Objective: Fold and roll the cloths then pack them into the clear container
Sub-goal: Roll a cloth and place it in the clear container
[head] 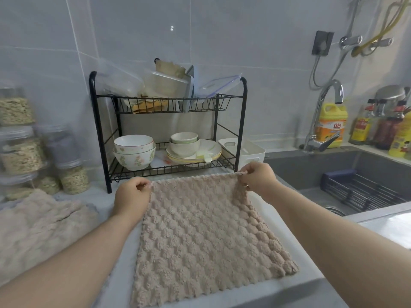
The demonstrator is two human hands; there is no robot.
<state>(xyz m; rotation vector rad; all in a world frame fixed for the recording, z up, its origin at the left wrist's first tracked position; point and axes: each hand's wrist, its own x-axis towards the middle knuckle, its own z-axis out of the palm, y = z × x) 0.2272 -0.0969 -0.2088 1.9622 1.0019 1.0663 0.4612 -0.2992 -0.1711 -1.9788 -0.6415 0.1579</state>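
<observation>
pinching cloth (pixel 206 236) far corners, hands (pixel 131 194) apart

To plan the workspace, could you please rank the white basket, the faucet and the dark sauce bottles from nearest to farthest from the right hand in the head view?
1. White basket, just behind the right hand.
2. Faucet, further right, behind the sink.
3. Dark sauce bottles, far right on the counter.

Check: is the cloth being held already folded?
No, the beige cloth is spread open in one layer, with the left hand and right hand pinching its far corners.
</observation>
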